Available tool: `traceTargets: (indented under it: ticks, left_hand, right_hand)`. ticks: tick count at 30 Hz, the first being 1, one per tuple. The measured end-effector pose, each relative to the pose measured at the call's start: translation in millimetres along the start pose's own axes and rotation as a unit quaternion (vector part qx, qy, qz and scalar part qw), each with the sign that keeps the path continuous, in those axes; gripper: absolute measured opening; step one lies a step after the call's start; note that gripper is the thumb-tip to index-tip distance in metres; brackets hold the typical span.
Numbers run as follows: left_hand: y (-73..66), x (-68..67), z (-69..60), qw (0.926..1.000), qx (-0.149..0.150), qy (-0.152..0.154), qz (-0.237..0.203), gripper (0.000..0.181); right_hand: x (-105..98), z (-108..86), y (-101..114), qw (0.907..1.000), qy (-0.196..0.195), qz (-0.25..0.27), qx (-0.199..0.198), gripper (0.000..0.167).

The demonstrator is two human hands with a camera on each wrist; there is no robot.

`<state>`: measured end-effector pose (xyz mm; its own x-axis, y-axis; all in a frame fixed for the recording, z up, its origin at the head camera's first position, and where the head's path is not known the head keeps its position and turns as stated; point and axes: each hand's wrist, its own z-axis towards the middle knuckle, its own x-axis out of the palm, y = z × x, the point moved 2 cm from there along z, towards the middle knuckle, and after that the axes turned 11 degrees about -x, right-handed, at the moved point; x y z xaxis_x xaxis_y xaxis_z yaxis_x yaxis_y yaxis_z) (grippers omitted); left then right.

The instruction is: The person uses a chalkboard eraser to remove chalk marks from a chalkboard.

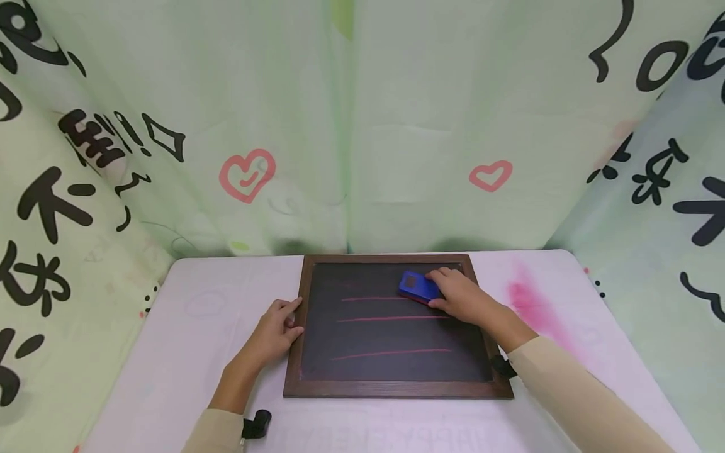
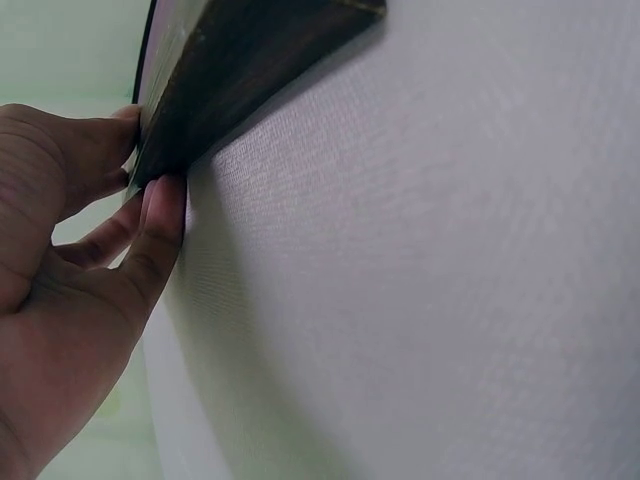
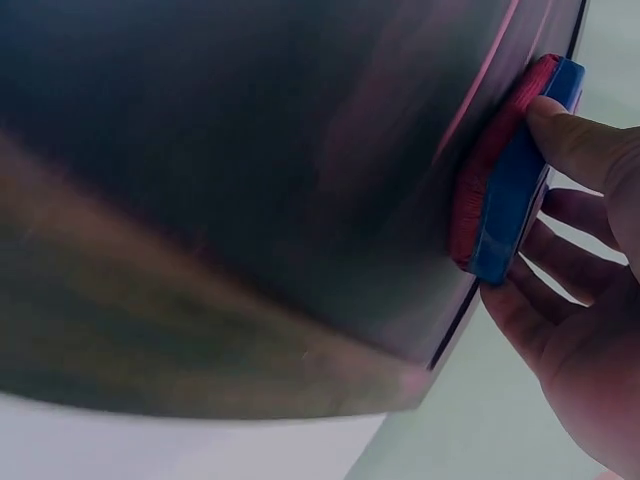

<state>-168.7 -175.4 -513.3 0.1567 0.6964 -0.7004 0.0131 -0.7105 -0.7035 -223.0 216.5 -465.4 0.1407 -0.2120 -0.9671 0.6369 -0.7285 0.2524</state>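
Note:
A blackboard in a brown wooden frame lies on the table, with three pink lines across its dark face. My right hand grips a blue eraser on the board's upper right, by the top line's right part. In the right wrist view the eraser has its red felt side against the board, the thumb on one side and fingers of the hand on the other. At the frame's left edge, my left hand holds the wood; the left wrist view shows fingers of that hand on the frame's edge.
The white table has a pink smudge right of the board. Pale green curtains with black writing and red hearts stand behind and on both sides. Black straps are on both wrists.

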Motion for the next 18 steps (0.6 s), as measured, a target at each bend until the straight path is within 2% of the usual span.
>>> traceTargets:
  ticks: [18]
  left_hand:
    - [0.2,-0.3,-0.6,1.0000,0.004,0.000,-0.004,0.062]
  right_hand:
    - [15.9,62.2,39.9,0.9980,0.048,-0.039,-0.008,0.058]
